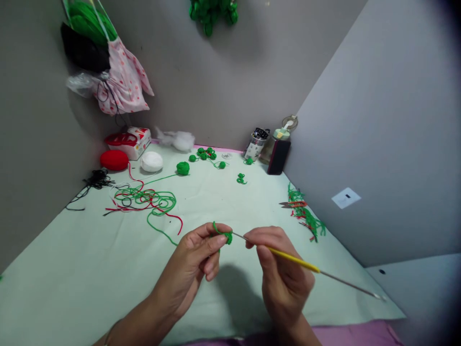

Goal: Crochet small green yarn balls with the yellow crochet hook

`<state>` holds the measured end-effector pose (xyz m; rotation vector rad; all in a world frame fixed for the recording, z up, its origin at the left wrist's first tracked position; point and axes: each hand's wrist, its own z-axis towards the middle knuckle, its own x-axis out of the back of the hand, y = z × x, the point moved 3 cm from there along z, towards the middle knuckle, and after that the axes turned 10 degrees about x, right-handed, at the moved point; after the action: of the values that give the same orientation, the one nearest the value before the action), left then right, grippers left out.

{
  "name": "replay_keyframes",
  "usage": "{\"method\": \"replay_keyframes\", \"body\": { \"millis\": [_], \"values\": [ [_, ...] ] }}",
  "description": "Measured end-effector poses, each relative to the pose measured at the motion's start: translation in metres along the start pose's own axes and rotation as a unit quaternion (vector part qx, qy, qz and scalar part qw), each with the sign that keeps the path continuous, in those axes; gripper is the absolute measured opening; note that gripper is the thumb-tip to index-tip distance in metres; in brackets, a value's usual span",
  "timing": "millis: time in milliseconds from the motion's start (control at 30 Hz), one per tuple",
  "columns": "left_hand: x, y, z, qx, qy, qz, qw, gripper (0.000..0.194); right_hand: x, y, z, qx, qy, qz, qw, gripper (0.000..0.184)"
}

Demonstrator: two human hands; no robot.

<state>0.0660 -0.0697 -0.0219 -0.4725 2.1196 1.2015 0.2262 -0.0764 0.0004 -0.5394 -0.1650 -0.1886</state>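
Observation:
My left hand [201, 252] pinches a small green crochet piece [228, 237] between thumb and fingers, above the front middle of the table. A short green loop of yarn stands up over the fingers. From this hand a green strand [162, 229] runs back to a loose tangle of yarn [158, 199]. My right hand [283, 269] holds a crochet hook [298, 261] with a yellow grip, like a pencil. Its thin metal tip meets the green piece; whether it passes through a stitch I cannot tell. The other metal end points to the lower right.
Red [114, 160], white [151, 162] and green [183, 168] yarn balls lie at the back left. Several small green crochet pieces [207, 154] sit further back. Orange-handled scissors [295, 204] rest among yarn scraps [313, 223] at right. A dark phone [279, 157] leans by a bottle.

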Motion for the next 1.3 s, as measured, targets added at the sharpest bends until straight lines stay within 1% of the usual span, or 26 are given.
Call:
{"method": "replay_keyframes", "body": {
  "millis": [100, 200, 400, 500, 800, 1000, 1100, 1167, 1233, 1300],
  "values": [
    [-0.001, 0.000, 0.000, -0.006, 0.001, 0.002, 1.000, 0.020, -0.001, -0.003, -0.002, 0.037, -0.024, -0.036, 0.998, 0.036],
    [-0.002, -0.001, 0.001, -0.010, -0.004, 0.001, 1.000, 0.021, -0.003, -0.003, -0.003, 0.047, -0.032, -0.050, 0.997, 0.036],
    [-0.003, -0.001, 0.001, -0.012, -0.006, -0.001, 1.000, 0.020, -0.002, -0.002, -0.006, 0.026, -0.017, -0.027, 0.999, 0.035],
    [-0.002, -0.001, 0.001, -0.010, -0.005, 0.002, 1.000, 0.020, -0.001, -0.001, -0.006, 0.027, -0.009, -0.017, 0.999, 0.035],
    [-0.002, 0.000, -0.001, -0.011, -0.004, 0.005, 1.000, 0.020, -0.002, -0.001, -0.008, 0.031, -0.007, -0.040, 0.999, 0.034],
    [-0.005, 0.000, -0.002, -0.006, -0.011, 0.011, 1.000, 0.017, -0.002, 0.001, -0.010, 0.018, -0.003, -0.039, 0.999, 0.033],
    [-0.005, 0.000, -0.003, -0.011, -0.018, 0.003, 1.000, 0.018, -0.004, 0.001, -0.008, 0.002, -0.009, -0.024, 1.000, 0.031],
    [-0.006, -0.001, -0.004, -0.006, -0.030, 0.010, 0.999, 0.022, -0.007, 0.004, -0.005, -0.025, -0.017, 0.008, 1.000, 0.027],
    [-0.006, -0.002, -0.004, 0.005, -0.038, 0.025, 0.999, 0.027, -0.009, 0.009, -0.002, -0.070, -0.001, 0.074, 0.995, 0.021],
    [-0.005, -0.001, -0.004, 0.005, -0.033, 0.037, 0.999, 0.028, -0.010, 0.015, 0.000, -0.124, 0.032, 0.162, 0.979, 0.017]
  ]
}}
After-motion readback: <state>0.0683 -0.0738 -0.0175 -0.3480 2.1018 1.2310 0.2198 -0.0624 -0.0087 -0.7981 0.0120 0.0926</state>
